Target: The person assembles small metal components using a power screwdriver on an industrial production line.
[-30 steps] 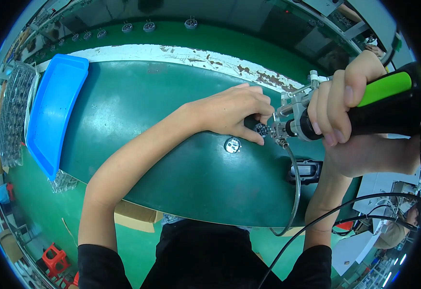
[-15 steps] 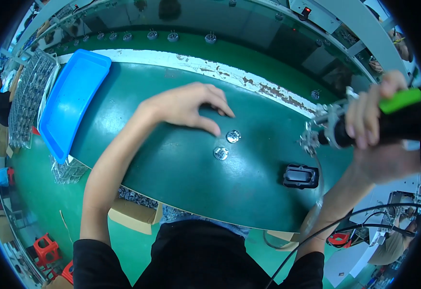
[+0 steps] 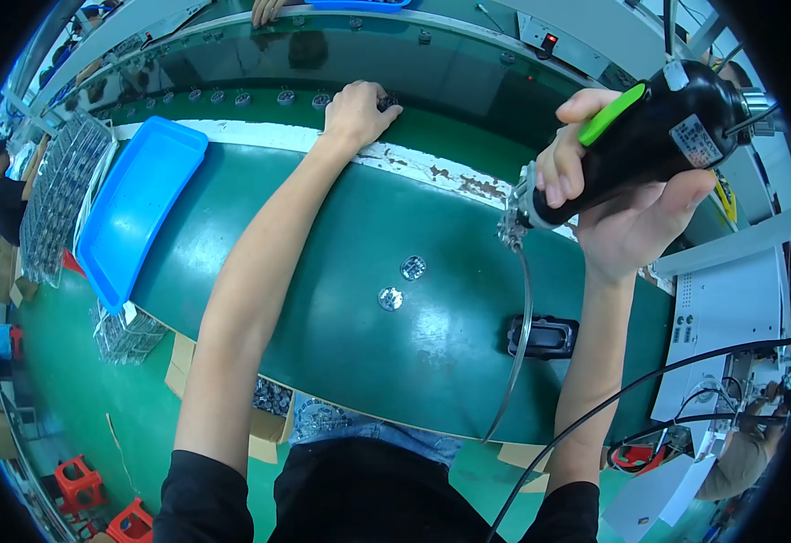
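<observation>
My left hand (image 3: 356,116) reaches over the far edge of the bench onto the conveyor belt, its fingers closed around a small dark round part (image 3: 387,102) that they mostly hide. In my right hand (image 3: 626,213) is a black powered screwdriver (image 3: 640,149) with a green lever, held raised over the right of the bench. From its metal tip end hangs a clear tube (image 3: 527,317). Two shiny round metal parts, a farther one (image 3: 412,267) and a nearer one (image 3: 390,299), lie on the green bench top between my forearms. A black rectangular fixture (image 3: 543,338) sits by my right forearm.
A blue tray (image 3: 133,226) stands at the bench's left end, beside stacked wire-like racks (image 3: 65,199). Several round parts line the green belt (image 3: 450,136). Black cables cross at lower right, near a white machine (image 3: 717,308). An open carton (image 3: 268,403) sits below the near edge.
My left hand has moved from above the bench out to the belt and closed on a round part. My right hand has brought the screwdriver leftward, its rear end tilting upward.
</observation>
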`<state>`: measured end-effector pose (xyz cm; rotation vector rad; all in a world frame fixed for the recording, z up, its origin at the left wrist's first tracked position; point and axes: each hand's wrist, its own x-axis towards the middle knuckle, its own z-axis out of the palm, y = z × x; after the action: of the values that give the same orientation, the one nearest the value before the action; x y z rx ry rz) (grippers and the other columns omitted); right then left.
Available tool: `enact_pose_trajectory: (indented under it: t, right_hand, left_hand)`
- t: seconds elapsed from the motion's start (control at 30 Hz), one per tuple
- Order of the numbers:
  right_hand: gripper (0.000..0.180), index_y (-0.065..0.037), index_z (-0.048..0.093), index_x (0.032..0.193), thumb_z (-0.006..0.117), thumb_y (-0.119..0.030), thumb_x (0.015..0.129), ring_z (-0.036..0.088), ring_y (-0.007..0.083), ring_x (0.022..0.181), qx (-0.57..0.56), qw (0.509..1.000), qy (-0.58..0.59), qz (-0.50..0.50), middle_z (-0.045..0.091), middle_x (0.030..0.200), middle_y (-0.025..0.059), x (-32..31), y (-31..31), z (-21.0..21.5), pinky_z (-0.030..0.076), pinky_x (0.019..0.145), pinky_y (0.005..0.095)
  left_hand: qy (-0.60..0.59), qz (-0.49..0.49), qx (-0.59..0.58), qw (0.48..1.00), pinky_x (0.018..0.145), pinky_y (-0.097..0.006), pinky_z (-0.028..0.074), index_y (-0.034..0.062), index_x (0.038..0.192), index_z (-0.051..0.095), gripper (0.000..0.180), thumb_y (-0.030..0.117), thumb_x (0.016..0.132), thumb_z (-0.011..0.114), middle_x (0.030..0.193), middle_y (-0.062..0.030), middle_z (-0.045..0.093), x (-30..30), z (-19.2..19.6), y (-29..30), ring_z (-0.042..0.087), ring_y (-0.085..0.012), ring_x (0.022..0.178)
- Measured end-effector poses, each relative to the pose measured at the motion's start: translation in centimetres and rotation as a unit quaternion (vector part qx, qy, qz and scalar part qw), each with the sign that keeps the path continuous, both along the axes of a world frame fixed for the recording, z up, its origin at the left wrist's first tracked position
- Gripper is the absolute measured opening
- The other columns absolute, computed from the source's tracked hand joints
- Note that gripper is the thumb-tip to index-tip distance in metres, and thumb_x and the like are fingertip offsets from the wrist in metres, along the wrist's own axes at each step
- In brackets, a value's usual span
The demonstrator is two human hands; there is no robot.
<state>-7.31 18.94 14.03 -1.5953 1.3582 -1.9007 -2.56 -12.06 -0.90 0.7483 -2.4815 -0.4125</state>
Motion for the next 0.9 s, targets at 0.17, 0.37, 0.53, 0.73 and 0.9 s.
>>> enact_pose_trajectory:
  t: [0.17, 0.37, 0.53, 0.73, 0.9]
  right_hand:
    - [0.109, 0.006, 0.058, 0.113, 0.030, -0.096, 0.087, 0.059, 0.0151, 0.056, -0.044, 0.997, -0.068, 0.006, 0.056, 0.068, 0.0064, 0.2, 0.5, -0.9, 0.052, 0.056, 0.0285]
    - [0.110, 0.002, 0.052, 0.112, 0.030, -0.101, 0.081, 0.055, 0.0166, 0.050, -0.066, 0.983, -0.171, 0.016, 0.051, 0.063, 0.0044, 2.8, 0.1, -0.1, 0.046, 0.051, 0.0268]
    - [0.109, 0.001, 0.053, 0.111, 0.025, -0.100, 0.083, 0.053, 0.0158, 0.047, -0.084, 0.982, -0.170, 0.013, 0.050, 0.061, 0.0032, 4.3, -0.5, 0.0, 0.043, 0.049, 0.0265]
    - [0.109, 0.001, 0.054, 0.111, 0.023, -0.100, 0.083, 0.053, 0.0157, 0.047, -0.040, 0.986, -0.149, -0.060, 0.050, 0.061, 0.0033, 4.3, -1.0, -0.5, 0.042, 0.048, 0.0257]
    - [0.108, 0.001, 0.054, 0.111, 0.023, -0.099, 0.084, 0.053, 0.0155, 0.047, -0.032, 0.987, -0.144, -0.055, 0.050, 0.061, 0.0032, 4.1, -1.0, -0.5, 0.042, 0.049, 0.0258]
  left_hand:
    - [0.046, -0.350, 0.047, 0.934, 0.085, -0.043, 0.056, 0.0043, 0.106, 0.077, 0.034, 0.027, 0.082, 0.084, 0.101, -0.0124, 0.074, 1.6, 2.1, 7.6, 0.070, -0.0300, 0.091]
    - [0.001, -0.536, 0.129, 0.835, 0.098, -0.040, 0.047, 0.0094, 0.102, 0.077, 0.030, 0.025, 0.078, 0.088, 0.102, -0.0058, 0.070, 5.0, 1.6, 11.7, 0.063, -0.0277, 0.106]
    - [-0.006, -0.553, 0.122, 0.824, 0.094, -0.038, 0.041, 0.0118, 0.100, 0.079, 0.034, 0.036, 0.078, 0.088, 0.101, 0.0010, 0.070, 5.6, 0.6, 12.8, 0.059, -0.0214, 0.104]
    - [0.015, -0.560, 0.110, 0.821, 0.095, -0.038, 0.041, 0.0106, 0.095, 0.077, 0.033, 0.036, 0.078, 0.089, 0.103, 0.0019, 0.070, 5.3, -0.2, 12.9, 0.059, -0.0217, 0.105]
    - [0.004, -0.555, 0.113, 0.824, 0.095, -0.038, 0.041, 0.0104, 0.095, 0.076, 0.034, 0.037, 0.078, 0.089, 0.103, 0.0019, 0.070, 5.5, -0.1, 12.9, 0.059, -0.0214, 0.105]
